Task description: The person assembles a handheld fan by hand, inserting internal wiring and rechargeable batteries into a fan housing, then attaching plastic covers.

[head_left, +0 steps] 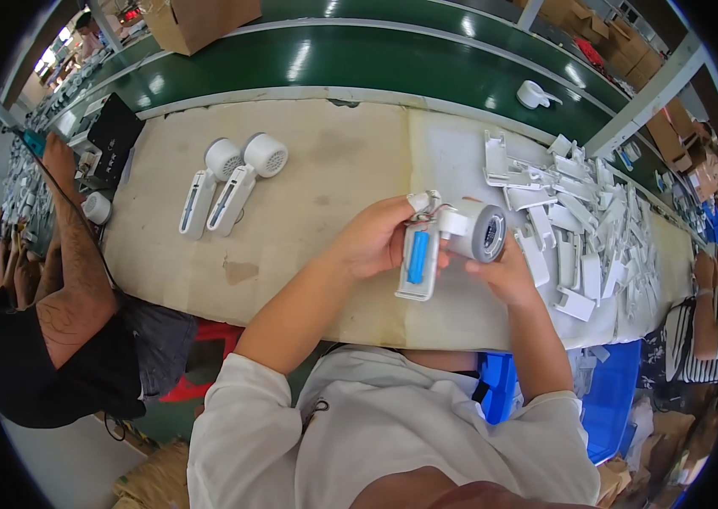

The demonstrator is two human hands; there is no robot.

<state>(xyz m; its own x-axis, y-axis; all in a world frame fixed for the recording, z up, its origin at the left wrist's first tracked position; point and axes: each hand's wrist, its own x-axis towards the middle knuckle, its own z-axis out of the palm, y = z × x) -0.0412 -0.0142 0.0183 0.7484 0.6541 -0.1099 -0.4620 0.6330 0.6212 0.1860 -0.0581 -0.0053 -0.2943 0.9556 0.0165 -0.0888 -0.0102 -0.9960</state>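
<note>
Above the table's near part I hold a white handheld fan (466, 231), its round head to the right and its handle pointing toward me. The handle is uncovered, so a blue cylindrical battery (417, 257) and thin reddish wires near the joint show. My left hand (373, 239) is closed around the handle's upper left side, thumb by the joint. With fingers partly hidden behind the fan head, my right hand (503, 270) grips it from the right. Farther left, two white fans (266, 155) (223, 159) lie side by side, each with a dark slot along the handle.
White plastic handle shells (584, 216) lie heaped on the table's right side. A green conveyor belt (342, 55) runs beyond, carrying a white fan part (535, 95) and a cardboard box (198, 24). A co-worker's arm (70, 254) is at left. A blue bin (618, 399) stands below the right edge.
</note>
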